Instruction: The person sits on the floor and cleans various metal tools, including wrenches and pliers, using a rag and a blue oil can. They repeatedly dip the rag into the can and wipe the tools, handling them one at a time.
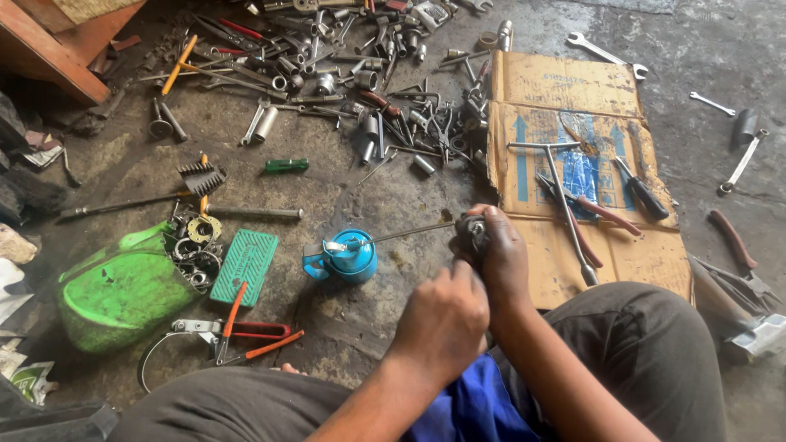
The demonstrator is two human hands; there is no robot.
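I sit on a grimy concrete floor with both hands in front of my knees. My right hand point(503, 255) grips a small dark metal part point(470, 232). My left hand point(442, 317) is closed just below it, fingers curled against the same part; what it holds is hidden. A blue oil can point(345, 258) stands on the floor to the left, and its long thin spout point(409, 233) reaches up to the dark part.
A flattened cardboard sheet point(565, 106) on the right carries a T-handle wrench point(565, 205), pliers and a screwdriver. Sockets and spanners point(352, 74) pile up at the back. A green plastic cover point(119, 295), a green block point(246, 263) and orange-handled pliers point(246, 331) lie left.
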